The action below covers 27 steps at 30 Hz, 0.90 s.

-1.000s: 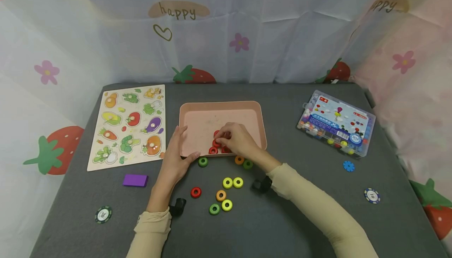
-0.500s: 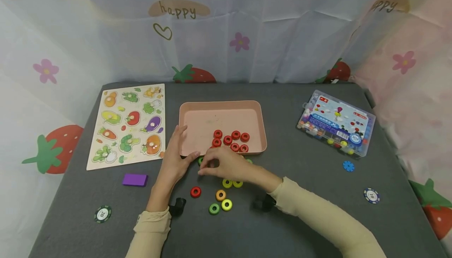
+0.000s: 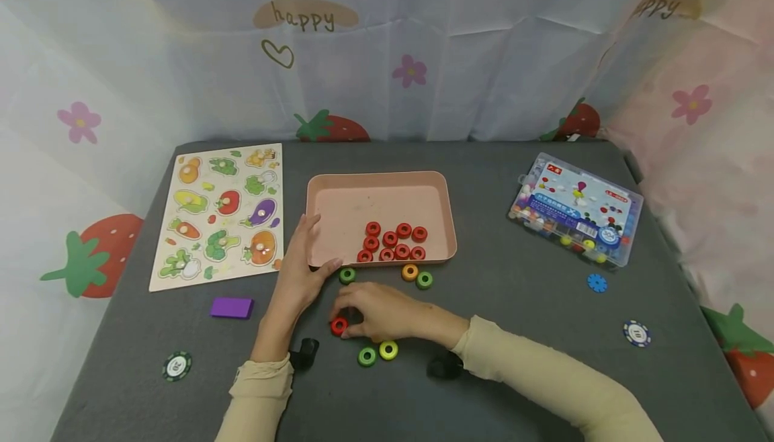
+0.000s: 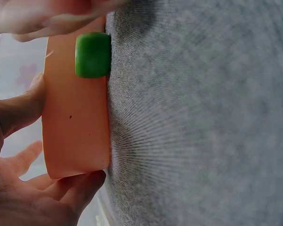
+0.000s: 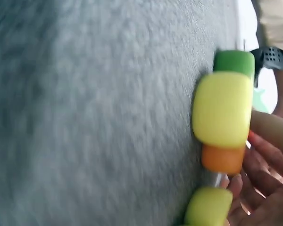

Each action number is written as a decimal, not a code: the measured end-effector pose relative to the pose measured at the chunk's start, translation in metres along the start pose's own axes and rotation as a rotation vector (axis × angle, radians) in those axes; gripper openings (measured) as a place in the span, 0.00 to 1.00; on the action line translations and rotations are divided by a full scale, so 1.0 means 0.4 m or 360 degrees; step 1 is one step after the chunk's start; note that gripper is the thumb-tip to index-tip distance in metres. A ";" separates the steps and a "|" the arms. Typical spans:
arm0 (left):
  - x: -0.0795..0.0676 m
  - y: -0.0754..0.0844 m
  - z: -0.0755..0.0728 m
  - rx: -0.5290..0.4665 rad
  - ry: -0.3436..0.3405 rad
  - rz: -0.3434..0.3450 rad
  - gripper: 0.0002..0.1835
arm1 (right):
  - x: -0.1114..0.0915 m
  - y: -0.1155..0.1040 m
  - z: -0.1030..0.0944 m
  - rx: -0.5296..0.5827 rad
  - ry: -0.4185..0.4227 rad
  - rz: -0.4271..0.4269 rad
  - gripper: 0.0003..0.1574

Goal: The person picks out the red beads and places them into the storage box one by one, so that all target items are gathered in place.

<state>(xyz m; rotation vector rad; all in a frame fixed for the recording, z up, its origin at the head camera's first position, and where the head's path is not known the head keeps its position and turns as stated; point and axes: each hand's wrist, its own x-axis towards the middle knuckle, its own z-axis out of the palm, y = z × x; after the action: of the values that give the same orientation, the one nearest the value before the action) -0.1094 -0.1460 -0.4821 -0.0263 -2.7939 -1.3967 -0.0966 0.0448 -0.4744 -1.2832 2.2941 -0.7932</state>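
In the head view, my left hand [image 3: 296, 271] holds the near left corner of a shallow pink tray [image 3: 381, 183]. The left wrist view shows its thumb at the tray's front rim and fingers round the side wall. Several red ring beads [image 3: 390, 239] lie in the tray's near part. On the table, my right hand [image 3: 387, 311] pinches another red ring bead [image 3: 339, 326] between thumb and fingertips. A green ring bead [image 3: 367, 357] and a yellow one [image 3: 389, 350] lie just nearer. The right hand hides other beads in the head view; the right wrist view shows an orange bead [image 5: 223, 159].
Along the tray's front wall sit two green beads [image 3: 424, 280] and an orange one [image 3: 410, 273]. A vegetable puzzle board [image 3: 224, 220] and a purple block [image 3: 232, 307] lie left. Right are a clear plastic case [image 3: 577, 210], a blue disc [image 3: 597, 283] and a poker chip [image 3: 637, 336].
My right hand has left the tray, come toward the near side and taken hold of the red bead on the table. The left hand stays at the tray corner.
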 end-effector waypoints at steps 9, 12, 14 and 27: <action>-0.003 -0.002 -0.003 0.0011 -0.0015 -0.0021 0.47 | -0.020 0.072 -0.138 0.0314 0.0416 0.0082 0.17; -0.003 -0.002 -0.004 0.0034 -0.0033 -0.0055 0.49 | -0.028 0.119 -0.195 0.0316 0.0659 0.0162 0.17; -0.003 0.000 -0.006 0.0059 -0.0044 -0.0077 0.50 | -0.033 0.149 -0.225 0.0348 0.0761 0.0228 0.17; -0.006 -0.002 -0.009 0.0115 -0.0067 -0.0084 0.52 | -0.019 0.232 -0.249 0.0383 0.0835 0.0692 0.17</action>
<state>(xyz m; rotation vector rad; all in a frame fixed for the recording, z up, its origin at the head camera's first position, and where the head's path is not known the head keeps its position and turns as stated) -0.1072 -0.1495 -0.4806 0.0198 -2.8980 -1.3202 -0.2101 0.1185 -0.4580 -0.4725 2.6227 -1.3012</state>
